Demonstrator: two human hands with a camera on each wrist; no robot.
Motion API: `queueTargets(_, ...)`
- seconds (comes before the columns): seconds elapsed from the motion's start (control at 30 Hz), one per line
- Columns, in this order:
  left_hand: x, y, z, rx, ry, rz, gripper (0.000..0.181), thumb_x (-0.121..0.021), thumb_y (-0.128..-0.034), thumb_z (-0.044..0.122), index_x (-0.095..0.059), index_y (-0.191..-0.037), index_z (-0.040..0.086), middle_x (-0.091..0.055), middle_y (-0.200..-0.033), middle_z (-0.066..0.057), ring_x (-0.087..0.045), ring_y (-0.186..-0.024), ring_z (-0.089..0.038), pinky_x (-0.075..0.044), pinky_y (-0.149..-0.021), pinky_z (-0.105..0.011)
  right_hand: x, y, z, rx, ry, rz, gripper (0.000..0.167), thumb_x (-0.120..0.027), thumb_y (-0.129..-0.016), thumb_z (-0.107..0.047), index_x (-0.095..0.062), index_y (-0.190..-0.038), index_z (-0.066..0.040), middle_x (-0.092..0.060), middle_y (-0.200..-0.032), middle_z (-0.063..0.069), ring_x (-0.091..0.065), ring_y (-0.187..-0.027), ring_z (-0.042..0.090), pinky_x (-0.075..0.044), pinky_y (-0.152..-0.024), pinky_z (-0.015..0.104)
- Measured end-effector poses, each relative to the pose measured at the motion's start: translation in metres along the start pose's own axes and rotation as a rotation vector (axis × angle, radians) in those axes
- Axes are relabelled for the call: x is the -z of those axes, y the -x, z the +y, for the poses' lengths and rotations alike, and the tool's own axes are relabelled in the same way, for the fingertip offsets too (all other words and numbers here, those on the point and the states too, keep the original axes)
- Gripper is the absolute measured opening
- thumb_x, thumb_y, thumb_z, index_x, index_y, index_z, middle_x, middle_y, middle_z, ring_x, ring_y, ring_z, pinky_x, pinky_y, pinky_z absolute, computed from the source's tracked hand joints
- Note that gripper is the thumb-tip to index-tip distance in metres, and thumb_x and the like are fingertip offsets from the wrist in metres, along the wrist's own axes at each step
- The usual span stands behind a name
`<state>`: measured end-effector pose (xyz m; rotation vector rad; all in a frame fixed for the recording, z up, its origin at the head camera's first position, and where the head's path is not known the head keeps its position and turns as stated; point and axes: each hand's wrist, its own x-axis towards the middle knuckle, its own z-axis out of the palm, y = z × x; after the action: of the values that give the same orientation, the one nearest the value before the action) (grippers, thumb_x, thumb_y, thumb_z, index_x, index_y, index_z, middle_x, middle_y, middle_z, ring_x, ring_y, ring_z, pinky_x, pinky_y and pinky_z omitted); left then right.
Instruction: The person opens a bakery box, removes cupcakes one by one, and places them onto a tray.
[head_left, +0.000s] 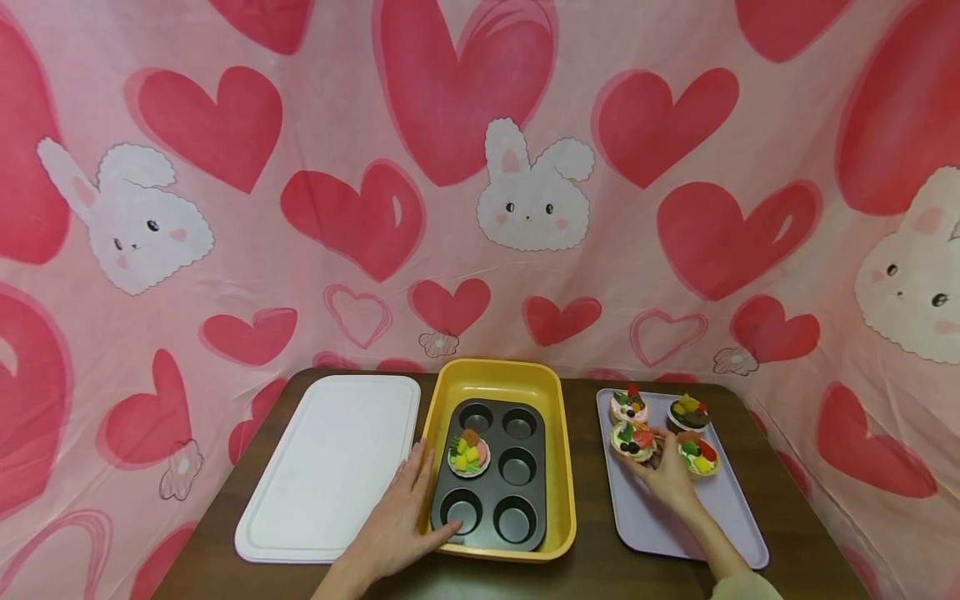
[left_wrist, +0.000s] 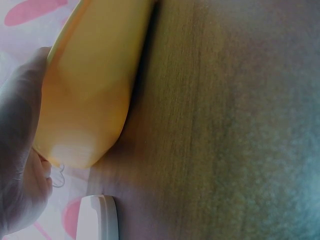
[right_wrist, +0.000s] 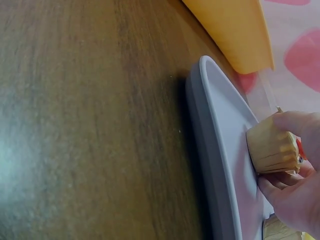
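My right hand (head_left: 670,482) pinches a cupcake (head_left: 633,442) with red fruit, dark berries and a green leaf on top. In the right wrist view its pale pleated wrapper (right_wrist: 272,147) sits between thumb and fingers, at the lilac tray. Straight fingers of my left hand (head_left: 397,517) lie along the left side of a yellow tray (head_left: 567,500), the thumb reaching over its near rim. Inside stands a dark muffin pan (head_left: 489,508); a cupcake (head_left: 468,455) with yellow and green topping fills its middle left cup. The left wrist view shows the hand (left_wrist: 20,150) against the yellow wall.
The lilac tray (head_left: 652,529) on the right also bears a pink-cream cupcake (head_left: 628,407), a chocolate-topped one (head_left: 687,414) and a fruit-topped one (head_left: 699,455). A white board (head_left: 337,467) lies left on the brown table (head_left: 592,575). A heart-print cloth (head_left: 450,275) hangs behind.
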<state>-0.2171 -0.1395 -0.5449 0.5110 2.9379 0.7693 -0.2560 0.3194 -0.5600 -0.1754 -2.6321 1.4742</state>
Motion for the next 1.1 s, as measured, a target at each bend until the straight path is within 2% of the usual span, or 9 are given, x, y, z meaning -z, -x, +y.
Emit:
queueTargets(0.13, 0.000, 0.000, 0.000, 0.000, 0.001, -0.002, 0.120, -0.070, -0.0904, 0.078, -0.021, -0.176, 0.009, -0.008, -0.188, -0.014, -0.027, -0.169, -0.042, -0.037, -0.131, -0.066, -0.001, 0.004, -0.001, 0.048, 0.038, 0.018, 0.078, -0.080, -0.097, 0.001, -0.027, -0.150, 0.021, -0.047, -0.148, 0.046, -0.056, -0.139, 0.059, -0.059, -0.105, 0.023)
queueTargets(0.27, 0.000, 0.000, 0.000, 0.004, 0.001, -0.006, 0.120, -0.069, -0.0903, 0.078, -0.022, -0.176, 0.009, -0.008, -0.187, -0.014, -0.027, -0.170, -0.042, -0.036, -0.132, -0.065, -0.002, 0.008, 0.001, 0.115, 0.086, 0.040, 0.076, -0.079, -0.096, 0.003, -0.030, -0.150, 0.025, -0.045, -0.147, 0.047, -0.055, -0.138, 0.063, -0.057, -0.112, 0.053)
queueTargets(0.4, 0.000, 0.000, 0.000, 0.006, 0.001, -0.005, 0.121, -0.070, -0.0900, 0.078, -0.022, -0.176, 0.009, -0.008, -0.188, -0.013, -0.027, -0.170, -0.042, -0.037, -0.131, -0.065, -0.003, 0.010, 0.002, 0.149, 0.085, 0.045, 0.076, -0.079, -0.096, 0.003, -0.031, -0.150, 0.026, -0.046, -0.146, 0.047, -0.055, -0.138, 0.063, -0.054, -0.107, 0.014)
queueTargets(0.47, 0.000, 0.000, 0.000, 0.005, 0.005, -0.003, 0.121, -0.070, -0.0899, 0.078, -0.022, -0.176, 0.009, -0.007, -0.188, -0.012, -0.026, -0.170, -0.042, -0.037, -0.131, -0.066, -0.002, 0.011, 0.002, 0.155, 0.092, 0.049, 0.077, -0.080, -0.096, 0.001, -0.032, -0.151, 0.026, -0.046, -0.146, 0.048, -0.054, -0.139, 0.063, -0.051, -0.106, 0.012)
queueTargets(0.5, 0.000, 0.000, 0.000, 0.005, 0.006, -0.003, 0.120, -0.070, -0.0899, 0.078, -0.022, -0.176, 0.010, -0.007, -0.188, -0.012, -0.026, -0.170, -0.042, -0.037, -0.131, -0.066, -0.002, 0.011, 0.001, 0.151, 0.091, 0.046, 0.078, -0.080, -0.096, -0.001, -0.032, -0.152, 0.026, -0.046, -0.148, 0.048, -0.052, -0.140, 0.063, -0.052, -0.110, 0.016)
queueTargets(0.57, 0.001, 0.000, 0.000, 0.007, 0.009, -0.006, 0.120, -0.070, -0.0900, 0.078, -0.022, -0.176, 0.010, -0.006, -0.188, -0.012, -0.026, -0.170, -0.042, -0.037, -0.131, -0.067, -0.001, 0.012, -0.001, 0.121, 0.096, 0.031, 0.085, -0.080, -0.098, -0.007, -0.028, -0.156, 0.025, -0.040, -0.154, 0.050, -0.044, -0.147, 0.064, -0.049, -0.125, 0.043)
queueTargets(0.67, 0.001, 0.001, 0.001, 0.010, 0.012, -0.012, 0.120, -0.070, -0.0899, 0.079, -0.022, -0.177, 0.010, -0.006, -0.188, -0.011, -0.027, -0.170, -0.042, -0.038, -0.130, -0.067, 0.000, 0.013, -0.004, 0.041, 0.072, -0.012, 0.100, -0.079, -0.100, -0.016, -0.013, -0.164, 0.022, -0.023, -0.167, 0.050, -0.026, -0.158, 0.065, -0.029, -0.129, 0.074)
queueTargets(0.83, 0.001, 0.001, 0.001, 0.011, 0.005, -0.014, 0.120, -0.069, -0.0897, 0.079, -0.022, -0.177, 0.011, -0.007, -0.188, -0.012, -0.029, -0.169, -0.044, -0.039, -0.129, -0.068, 0.002, 0.016, -0.012, -0.009, 0.044, -0.050, 0.112, -0.079, -0.101, -0.024, 0.002, -0.169, 0.016, -0.004, -0.175, 0.046, -0.010, -0.163, 0.065, -0.017, -0.132, 0.077)
queueTargets(1.1, 0.000, 0.000, 0.001, 0.011, 0.008, -0.016, 0.120, -0.069, -0.0898, 0.079, -0.021, -0.177, 0.011, -0.007, -0.188, -0.012, -0.029, -0.169, -0.044, -0.039, -0.129, -0.067, 0.001, 0.023, -0.018, 0.204, 0.162, -0.012, 0.108, -0.085, -0.096, -0.025, -0.015, -0.173, 0.005, -0.012, -0.179, 0.038, -0.008, -0.163, 0.067, -0.012, -0.124, 0.088)
